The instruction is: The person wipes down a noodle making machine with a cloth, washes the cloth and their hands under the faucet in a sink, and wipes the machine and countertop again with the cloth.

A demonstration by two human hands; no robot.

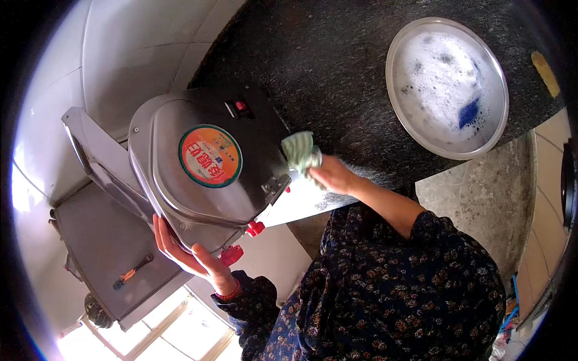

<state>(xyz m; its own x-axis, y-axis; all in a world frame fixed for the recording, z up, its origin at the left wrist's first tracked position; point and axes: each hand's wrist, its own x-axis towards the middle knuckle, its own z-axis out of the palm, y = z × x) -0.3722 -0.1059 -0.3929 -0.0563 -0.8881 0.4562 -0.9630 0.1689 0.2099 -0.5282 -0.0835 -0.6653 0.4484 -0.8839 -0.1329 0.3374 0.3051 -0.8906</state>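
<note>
A grey metal machine [165, 144] with a round orange label [211, 156], a red switch [241, 106] and red knobs [255, 228] sits on the dark speckled counter [313, 66]. My left hand [195, 259] rests against its near lower side, fingers stretched out and thumb apart. In my right hand [335, 175] is a bunched green-and-white striped cloth [303, 151]. The cloth is by the machine's right edge, over the counter; I cannot tell whether it touches the machine. My right fingers are partly hidden by it.
A metal basin [394, 99] of foamy water with a blue piece [468, 113] in it stands on the counter. A yellowish strip [545, 74] lies at the right. Beyond the machine, a grey surface [96, 234] holds a small tool with an orange part [128, 275].
</note>
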